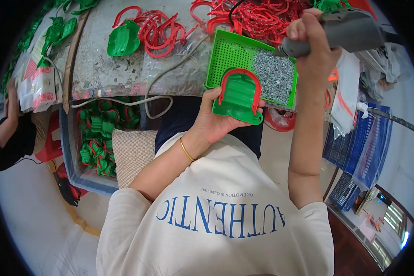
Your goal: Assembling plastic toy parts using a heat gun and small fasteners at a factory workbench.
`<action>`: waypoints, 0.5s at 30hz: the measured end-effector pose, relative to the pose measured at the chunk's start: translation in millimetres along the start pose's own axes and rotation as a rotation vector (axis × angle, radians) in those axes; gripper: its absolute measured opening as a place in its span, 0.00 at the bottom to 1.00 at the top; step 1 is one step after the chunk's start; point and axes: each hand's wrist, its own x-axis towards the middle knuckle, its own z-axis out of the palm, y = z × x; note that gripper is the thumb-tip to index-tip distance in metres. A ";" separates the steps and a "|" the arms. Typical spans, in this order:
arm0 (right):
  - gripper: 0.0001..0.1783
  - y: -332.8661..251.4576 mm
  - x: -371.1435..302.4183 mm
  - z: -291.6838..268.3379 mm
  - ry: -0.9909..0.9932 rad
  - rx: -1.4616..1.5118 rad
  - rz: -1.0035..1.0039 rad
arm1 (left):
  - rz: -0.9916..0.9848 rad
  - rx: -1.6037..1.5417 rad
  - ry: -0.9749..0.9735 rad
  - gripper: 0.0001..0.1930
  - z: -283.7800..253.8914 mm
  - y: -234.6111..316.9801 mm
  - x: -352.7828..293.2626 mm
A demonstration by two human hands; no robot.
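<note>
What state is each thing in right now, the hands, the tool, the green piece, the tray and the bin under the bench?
left hand: gripping the green part from below.
green part: held up, red U-shaped piece seated on it.
right hand: closed around the grey power driver.
grey power driver: tip down over the screws.
green tray: flat on the bench, right half filled with screws.
bin: open, holding finished green-and-red parts.

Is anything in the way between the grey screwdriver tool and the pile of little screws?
Nothing visible. The grey electric screwdriver in the right hand points its tip straight at the heap of small silver screws in the green perforated plastic tray.
</note>
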 end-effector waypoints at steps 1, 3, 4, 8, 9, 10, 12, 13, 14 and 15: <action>0.04 11.6 0.9 0.9 0.083 -0.058 -0.067 | 0.001 -0.001 0.009 0.40 1.0 0.7 1.7; 0.11 27.4 -5.9 9.3 0.231 -0.122 -0.079 | 0.006 -0.008 0.026 0.40 -1.6 1.7 2.4; 0.11 40.1 -5.9 6.3 0.238 -0.125 -0.076 | 0.009 -0.008 0.038 0.40 -2.9 1.7 3.4; 0.09 72.6 -5.8 -2.4 0.068 0.469 -0.155 | 0.010 -0.012 0.031 0.41 -7.0 2.3 5.1; 0.09 73.0 -6.8 -1.2 0.105 0.209 -0.164 | 0.011 -0.014 0.036 0.41 -7.1 2.4 5.0; 0.10 73.9 -7.6 -0.5 0.140 -0.052 -0.171 | 0.016 -0.005 0.042 0.41 -6.5 2.6 5.0; 0.10 86.4 -5.7 -2.8 0.158 -0.059 -0.209 | 0.017 0.002 0.050 0.41 -6.2 2.6 4.8; 0.10 91.3 -5.7 -4.2 0.174 -0.066 -0.252 | 0.017 0.000 0.053 0.41 -6.5 2.4 4.7; 0.10 94.7 -7.2 -6.9 0.177 -0.067 -0.249 | 0.016 -0.002 0.056 0.41 -6.5 2.2 4.7; 0.10 95.7 -8.1 -5.9 0.206 -0.074 -0.213 | 0.014 -0.004 0.059 0.41 -5.6 2.3 4.4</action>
